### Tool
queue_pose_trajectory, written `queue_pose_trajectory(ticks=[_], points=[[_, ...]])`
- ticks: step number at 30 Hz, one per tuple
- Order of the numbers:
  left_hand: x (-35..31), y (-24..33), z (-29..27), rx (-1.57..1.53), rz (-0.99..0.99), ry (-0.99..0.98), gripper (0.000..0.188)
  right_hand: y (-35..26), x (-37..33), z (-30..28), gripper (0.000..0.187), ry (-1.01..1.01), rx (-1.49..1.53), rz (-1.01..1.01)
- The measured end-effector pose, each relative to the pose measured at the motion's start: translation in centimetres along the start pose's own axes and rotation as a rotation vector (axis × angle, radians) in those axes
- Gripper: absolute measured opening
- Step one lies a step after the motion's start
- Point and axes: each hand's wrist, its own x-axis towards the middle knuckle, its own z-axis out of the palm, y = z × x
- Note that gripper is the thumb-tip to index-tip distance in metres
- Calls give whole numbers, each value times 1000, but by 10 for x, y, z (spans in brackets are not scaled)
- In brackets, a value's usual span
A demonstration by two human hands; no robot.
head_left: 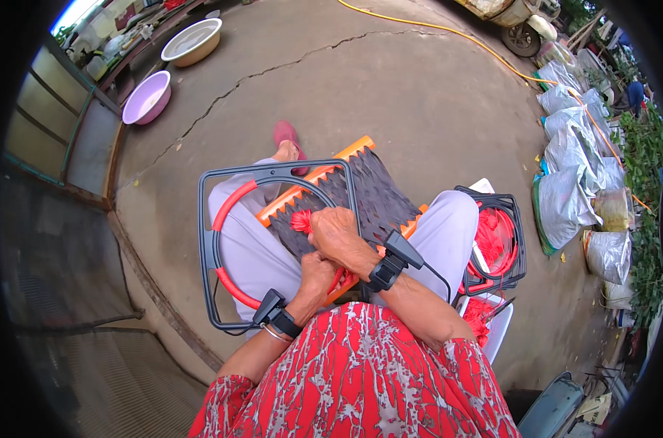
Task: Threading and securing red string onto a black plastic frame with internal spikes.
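A black square plastic frame with a round inner ring, partly wrapped in red tubing, rests across my lap. Inside the ring my right hand is closed, with a tuft of red strips sticking out past its fingers. Just below, and touching it, my left hand is closed too. What its fingers hold is hidden; a red piece shows beside it at the ring's lower right. Under the frame, between my knees, lies dark grey webbing between orange bars.
By my right knee are black frames with red rings and a white bin holding red strips. Silvery sacks line the right side. Two basins, purple and cream, stand far left. A yellow hose crosses the concrete.
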Motion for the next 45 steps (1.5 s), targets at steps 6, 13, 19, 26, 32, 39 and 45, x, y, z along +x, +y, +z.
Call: queue_pose_trajectory(ticks=[6,13,19,26,32,39,45], points=[[3,-4,-14,0,12,-75,14,10,15,-64,22,53,1050,248],[7,-3,-15,-70,-77,-117,13,59,-78,-130,43,161,2104,110],[9,5,-20,-129,-82,-148,10,119,-212,-165,30,524,1683,565],[7,13,-18,-181,-130,-182,15,122,-233,-126,18,533,1222,912],[5,14,-21,-187,-129,-168,14,83,-172,-136,21,319,973,720],[11,12,-18,-154,-69,-133,13,23,-130,-118,27,-192,739,395],[9,9,-15,-89,8,-87,10,2,-106,-79,31,-332,221,174]])
